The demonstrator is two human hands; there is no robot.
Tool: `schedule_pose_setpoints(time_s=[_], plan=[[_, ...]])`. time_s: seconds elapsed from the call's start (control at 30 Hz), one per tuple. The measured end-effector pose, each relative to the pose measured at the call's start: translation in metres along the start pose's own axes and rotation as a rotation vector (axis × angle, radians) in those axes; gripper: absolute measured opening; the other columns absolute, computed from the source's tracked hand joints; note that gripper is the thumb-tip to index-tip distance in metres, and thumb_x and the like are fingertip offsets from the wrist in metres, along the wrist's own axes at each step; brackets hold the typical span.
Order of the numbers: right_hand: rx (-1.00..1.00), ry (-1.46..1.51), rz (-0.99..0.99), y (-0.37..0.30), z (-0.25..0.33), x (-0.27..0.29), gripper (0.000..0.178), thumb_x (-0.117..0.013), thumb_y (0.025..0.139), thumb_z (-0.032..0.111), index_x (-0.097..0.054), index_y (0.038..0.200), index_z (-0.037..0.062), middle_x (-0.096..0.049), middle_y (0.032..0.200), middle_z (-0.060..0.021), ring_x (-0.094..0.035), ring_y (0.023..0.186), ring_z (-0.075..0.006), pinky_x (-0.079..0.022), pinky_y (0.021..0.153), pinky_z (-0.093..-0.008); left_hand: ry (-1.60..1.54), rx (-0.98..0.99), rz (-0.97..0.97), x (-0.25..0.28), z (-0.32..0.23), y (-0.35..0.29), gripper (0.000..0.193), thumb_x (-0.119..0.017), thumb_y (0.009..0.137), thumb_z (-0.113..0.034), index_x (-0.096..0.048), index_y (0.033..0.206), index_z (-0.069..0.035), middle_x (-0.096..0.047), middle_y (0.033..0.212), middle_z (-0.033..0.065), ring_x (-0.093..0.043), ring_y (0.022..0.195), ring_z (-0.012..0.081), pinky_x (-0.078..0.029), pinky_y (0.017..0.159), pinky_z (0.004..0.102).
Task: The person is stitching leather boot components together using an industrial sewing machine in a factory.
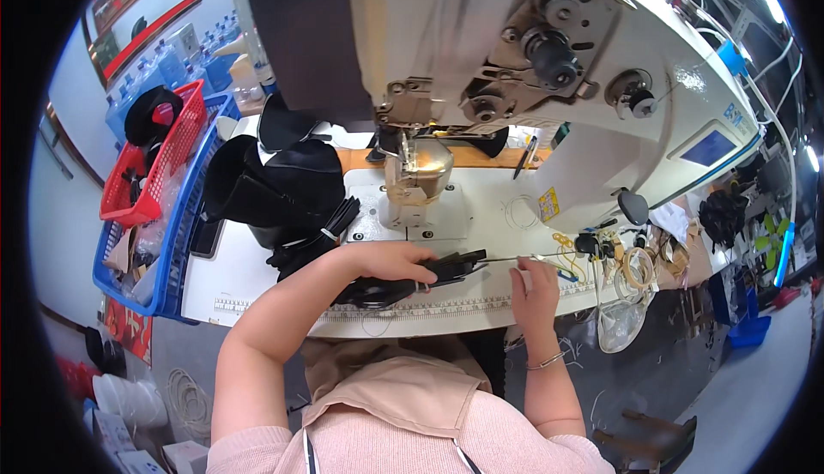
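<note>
My left hand [396, 261] lies closed over a black, leather-like piece [457, 266] at the front of the sewing machine bed, in front of the needle post. Its thumb and fingers press on the piece, and more black material bunches under the palm. My right hand [534, 289] is closed in a pinch on a thin, pale metal tool [502, 259]. The tool's tip points left and reaches the black piece's right end; its exact kind is too small to tell. Close to my left forearm stand black boot uppers [279, 187], with a bundle of black strips [342, 218] beside them.
The post-bed sewing machine [421, 169] rises ahead. A ruler strip [463, 307] runs along the table's front edge. Red [190, 122] and blue baskets [163, 289] stand at the left, near a phone [206, 239]. Yellow-handled snips [566, 264], thread and tape rolls [637, 268] lie at the right.
</note>
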State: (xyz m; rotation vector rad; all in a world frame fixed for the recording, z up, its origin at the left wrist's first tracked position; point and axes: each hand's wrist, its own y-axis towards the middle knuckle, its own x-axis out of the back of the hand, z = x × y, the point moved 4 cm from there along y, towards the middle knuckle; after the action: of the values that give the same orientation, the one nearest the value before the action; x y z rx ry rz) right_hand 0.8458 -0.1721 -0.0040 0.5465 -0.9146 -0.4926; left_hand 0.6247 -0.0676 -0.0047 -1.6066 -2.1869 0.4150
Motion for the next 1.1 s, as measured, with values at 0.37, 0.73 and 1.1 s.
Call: schedule_pose_setpoints(time_s=[0.37,0.73,1.1], plan=[[-0.114,0.342,0.293,-0.011,0.071,-0.058,0.016,-0.073,0.071,0.01,-0.06,0.079,0.0047,-0.059,0.072,-0.0089,-0.058,0.064,-0.0234,-0.047,0.057,-0.0324,0.883,0.045,-0.747,-0.053,-0.009,-0.042,0.081,-0.077,0.06,-0.043,-0.044,0.118,0.001,-0.052,0.11,0.0178,-0.049,0.106,0.0337,-0.041,0.086,0.0423],[-0.293,0.373,0.427,-0.007,0.083,-0.043,0.022,-0.074,0.071,0.01,-0.057,0.082,0.0011,-0.063,0.065,-0.0099,-0.061,0.058,-0.0154,-0.048,0.056,-0.0265,0.646,-0.173,-0.919,-0.07,0.005,-0.064,0.047,-0.068,0.067,-0.02,-0.049,0.106,-0.002,-0.054,0.094,0.0176,-0.056,0.088,0.0351,-0.046,0.076,0.0427],[0.35,0.459,0.444,0.048,0.161,-0.12,0.036,-0.073,0.07,0.009,-0.055,0.1,-0.0007,-0.057,0.097,-0.0134,-0.058,0.088,-0.0266,-0.048,0.073,-0.0308,0.507,0.068,-1.969,-0.045,0.091,-0.276,0.047,-0.068,0.068,-0.006,-0.052,0.112,0.0,-0.057,0.097,0.0167,-0.056,0.088,0.0348,-0.046,0.079,0.0397]])
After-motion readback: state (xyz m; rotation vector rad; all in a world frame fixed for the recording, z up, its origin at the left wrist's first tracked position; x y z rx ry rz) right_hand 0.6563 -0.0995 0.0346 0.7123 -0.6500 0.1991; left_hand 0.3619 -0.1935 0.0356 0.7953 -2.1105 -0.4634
